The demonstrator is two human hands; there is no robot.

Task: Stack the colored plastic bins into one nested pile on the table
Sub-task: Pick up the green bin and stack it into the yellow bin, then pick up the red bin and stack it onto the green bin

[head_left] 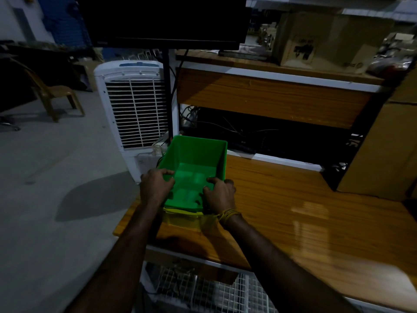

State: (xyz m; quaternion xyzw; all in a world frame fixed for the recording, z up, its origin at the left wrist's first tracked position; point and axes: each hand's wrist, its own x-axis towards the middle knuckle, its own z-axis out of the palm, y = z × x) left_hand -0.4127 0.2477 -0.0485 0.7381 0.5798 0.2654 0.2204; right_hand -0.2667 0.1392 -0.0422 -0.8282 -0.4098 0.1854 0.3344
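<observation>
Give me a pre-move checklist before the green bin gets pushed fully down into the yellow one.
1. Left hand grips the green bin at its near left rim: ok.
2. Right hand grips the near right rim: ok.
3. Green bin sits inside the yellow bin, whose rim shows below it: ok.
4. Fully seated on all sides: cannot tell, the far side is hidden.
5. Stack rests on the wooden table, though near its left edge: ok, watch it.
6. Other bins left to stack: cannot tell, none in view.

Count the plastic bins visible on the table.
2: a green bin held by both hands, nested in a yellow bin beneath. More may be hidden within the pile.
</observation>
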